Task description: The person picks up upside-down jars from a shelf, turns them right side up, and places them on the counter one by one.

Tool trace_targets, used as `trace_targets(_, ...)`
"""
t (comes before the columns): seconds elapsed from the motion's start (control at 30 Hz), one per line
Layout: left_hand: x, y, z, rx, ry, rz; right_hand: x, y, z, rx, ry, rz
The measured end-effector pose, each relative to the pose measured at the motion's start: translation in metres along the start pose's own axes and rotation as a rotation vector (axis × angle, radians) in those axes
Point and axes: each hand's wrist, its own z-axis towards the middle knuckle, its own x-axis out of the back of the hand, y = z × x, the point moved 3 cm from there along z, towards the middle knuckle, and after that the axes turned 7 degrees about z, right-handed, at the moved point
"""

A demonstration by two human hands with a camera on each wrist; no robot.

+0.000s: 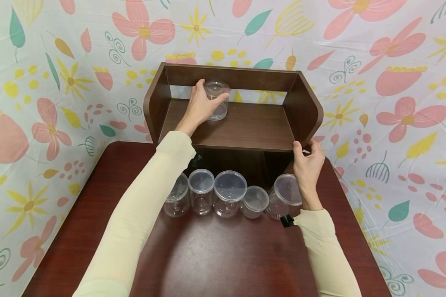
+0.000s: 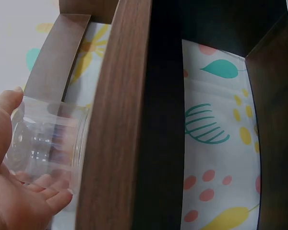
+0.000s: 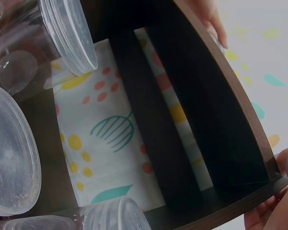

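Note:
In the head view, my left hand (image 1: pixel 202 103) grips a clear round plastic jar (image 1: pixel 218 113) on the upper board of a dark brown wooden shelf (image 1: pixel 252 123). The left wrist view has the jar (image 2: pixel 48 139) between thumb and fingers, close behind the shelf's front edge. At the shelf's front right corner, my right hand (image 1: pixel 308 167) pinches the wood, thumb on one side and fingers on the other. The right wrist view shows that hand (image 3: pixel 276 206) around the corner, partly cut off by the frame.
Several clear lidded jars, among them a wide one (image 1: pixel 230 190), a small one (image 1: pixel 254 201) and a tilted one (image 1: pixel 288 192), stand in a row before the lower compartment. They rest on a reddish-brown table (image 1: pixel 215 255). A flower-patterned cloth (image 1: pixel 405 136) hangs behind and beside it.

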Motion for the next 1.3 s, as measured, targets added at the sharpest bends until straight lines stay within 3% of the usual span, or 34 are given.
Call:
trace_targets(0.5, 0.007, 0.0, -0.009, -0.043, -0.027, -0.001, 0.0, -0.001, -0.001, 0.003, 0.007, -0.002)
trace_targets(0.87, 0.03, 0.003, -0.043, -0.065, -0.028, -0.069, 0.001, -0.001, 0.0, 0.0, 0.013, -0.008)
trace_targets(1.07, 0.043, 0.0, -0.06, -0.05, -0.011, -0.142, 0.0, -0.001, 0.0, 0.003, 0.016, -0.012)
trace_targets(1.3, 0.057, -0.005, -0.078, -0.079, -0.002, -0.185, -0.001, -0.001, -0.001, -0.016, 0.019, -0.028)
